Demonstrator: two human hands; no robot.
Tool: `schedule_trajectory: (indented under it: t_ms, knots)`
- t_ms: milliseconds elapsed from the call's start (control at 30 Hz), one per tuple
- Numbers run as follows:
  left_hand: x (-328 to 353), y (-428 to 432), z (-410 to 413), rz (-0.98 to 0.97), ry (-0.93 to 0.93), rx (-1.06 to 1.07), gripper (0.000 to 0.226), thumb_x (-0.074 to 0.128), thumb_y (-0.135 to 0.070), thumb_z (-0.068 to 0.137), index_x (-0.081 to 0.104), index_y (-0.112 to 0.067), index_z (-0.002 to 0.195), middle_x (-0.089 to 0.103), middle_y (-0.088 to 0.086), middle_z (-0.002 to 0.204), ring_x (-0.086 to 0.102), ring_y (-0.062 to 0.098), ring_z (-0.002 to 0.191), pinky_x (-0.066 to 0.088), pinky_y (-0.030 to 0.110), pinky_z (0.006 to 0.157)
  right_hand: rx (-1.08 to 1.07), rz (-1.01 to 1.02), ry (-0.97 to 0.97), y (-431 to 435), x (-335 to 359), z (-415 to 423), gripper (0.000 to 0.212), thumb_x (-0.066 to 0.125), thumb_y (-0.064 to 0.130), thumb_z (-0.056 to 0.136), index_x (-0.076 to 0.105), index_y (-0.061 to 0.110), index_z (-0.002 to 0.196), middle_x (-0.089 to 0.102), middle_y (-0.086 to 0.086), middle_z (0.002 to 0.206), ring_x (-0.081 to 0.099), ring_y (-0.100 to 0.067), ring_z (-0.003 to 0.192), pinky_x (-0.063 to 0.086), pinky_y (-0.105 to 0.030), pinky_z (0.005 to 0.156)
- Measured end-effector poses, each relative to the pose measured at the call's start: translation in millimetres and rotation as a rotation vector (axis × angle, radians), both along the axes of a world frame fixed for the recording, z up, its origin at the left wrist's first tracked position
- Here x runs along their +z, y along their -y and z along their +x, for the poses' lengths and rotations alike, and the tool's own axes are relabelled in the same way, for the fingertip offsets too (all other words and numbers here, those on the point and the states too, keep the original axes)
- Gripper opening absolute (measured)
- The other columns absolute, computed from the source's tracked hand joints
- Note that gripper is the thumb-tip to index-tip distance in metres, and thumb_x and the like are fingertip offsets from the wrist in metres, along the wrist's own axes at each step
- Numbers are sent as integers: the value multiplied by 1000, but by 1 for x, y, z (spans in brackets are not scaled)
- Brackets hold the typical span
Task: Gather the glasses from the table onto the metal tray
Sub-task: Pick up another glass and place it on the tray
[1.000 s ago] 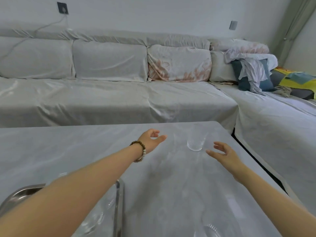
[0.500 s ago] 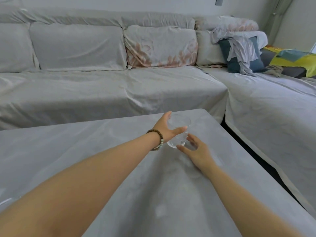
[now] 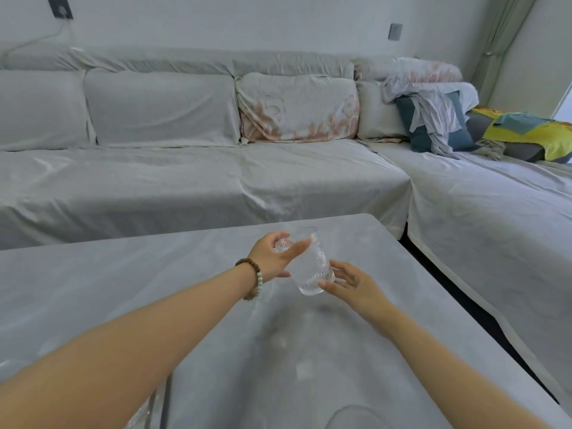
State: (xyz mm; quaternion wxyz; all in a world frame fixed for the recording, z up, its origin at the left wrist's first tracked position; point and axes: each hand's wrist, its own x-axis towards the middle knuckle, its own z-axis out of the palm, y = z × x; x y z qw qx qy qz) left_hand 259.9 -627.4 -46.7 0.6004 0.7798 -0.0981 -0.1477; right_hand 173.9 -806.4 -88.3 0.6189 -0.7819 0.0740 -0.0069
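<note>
A clear patterned glass (image 3: 312, 264) is lifted off the grey table (image 3: 216, 305) and tilted, its rim toward the sofa. My left hand (image 3: 272, 258), with a bead bracelet on the wrist, grips its upper part. My right hand (image 3: 349, 281) touches the glass's base with its fingertips. A strip of the metal tray (image 3: 151, 407) shows at the bottom edge under my left forearm. The rim of another glass (image 3: 353, 416) peeks in at the bottom right.
A grey covered corner sofa (image 3: 201, 181) runs behind and to the right of the table, with cushions and a pile of clothes (image 3: 433, 113) at the corner. A dark gap (image 3: 448, 283) separates the table's right edge from the sofa.
Both hands closed in on the glass at the far side of the table. It has since risen off the table and tilted, held between the hands.
</note>
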Motion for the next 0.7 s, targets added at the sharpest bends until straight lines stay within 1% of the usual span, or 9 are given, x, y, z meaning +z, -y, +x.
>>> schedule_trajectory:
  t_ms: [67, 133, 200, 267, 333, 400, 533, 600, 700]
  knots:
    - [17, -23, -14, -83, -67, 11, 91, 68, -65, 58, 50, -12, 130, 52, 9, 136, 61, 24, 111, 60, 30, 68, 42, 36, -2, -15, 23, -9, 34, 75, 29, 81, 61, 33, 112, 70, 4, 118, 69, 3, 97, 52, -11, 79]
    - [36, -47, -29, -174, -118, 18, 91, 65, -72, 50, 59, -13, 119, 68, 8, 115, 70, 22, 97, 60, 30, 68, 80, 101, -2, -36, 48, -16, 42, 74, 40, 77, 61, 29, 115, 71, 2, 116, 69, -7, 102, 53, -24, 90]
    - [54, -70, -45, -264, -133, 32, 76, 63, -72, 51, 67, -17, 102, 75, 3, 96, 73, 20, 89, 60, 30, 69, 117, 225, -24, -60, 71, -23, 56, 71, 47, 71, 60, 21, 120, 70, -2, 116, 69, -18, 105, 54, -32, 94]
    - [69, -94, -61, -350, -126, 58, 59, 61, -68, 58, 68, -22, 93, 77, -3, 86, 73, 21, 89, 59, 31, 69, 150, 369, -44, -87, 91, -29, 59, 70, 43, 73, 60, 15, 124, 69, -7, 118, 68, -27, 105, 57, -36, 92]
    - [79, -121, -75, -412, -124, 88, 50, 59, -63, 68, 68, -22, 96, 75, -1, 92, 73, 24, 90, 59, 31, 67, 160, 463, -48, -115, 105, -38, 57, 69, 38, 77, 59, 12, 126, 68, -9, 119, 69, -27, 99, 59, -32, 87]
    - [86, -155, -88, -436, -141, 107, 48, 59, -57, 76, 65, -20, 106, 72, 5, 104, 72, 25, 92, 60, 31, 68, 162, 456, -43, -147, 115, -48, 50, 67, 34, 85, 58, 10, 128, 68, -10, 121, 70, -25, 98, 59, -29, 86]
    - [91, -222, -109, -491, -218, 126, 61, 69, -53, 65, 62, -17, 114, 68, 10, 113, 72, 25, 93, 59, 30, 65, 173, 390, -20, -205, 125, -61, 44, 68, 25, 87, 59, 8, 127, 71, -12, 117, 71, -26, 95, 58, -29, 86]
    - [91, -257, -119, -526, -235, 163, 63, 72, -49, 64, 61, -16, 117, 67, 12, 116, 72, 25, 93, 59, 30, 64, 198, 345, -7, -236, 130, -65, 45, 71, 22, 85, 60, 7, 126, 72, -14, 116, 71, -30, 102, 58, -32, 89]
    - [87, -307, -131, -574, -234, 241, 68, 79, -46, 56, 63, -12, 113, 68, 13, 113, 73, 25, 87, 58, 29, 62, 223, 284, 14, -280, 139, -69, 50, 76, 22, 81, 59, 8, 125, 72, -12, 116, 70, -27, 107, 58, -33, 91]
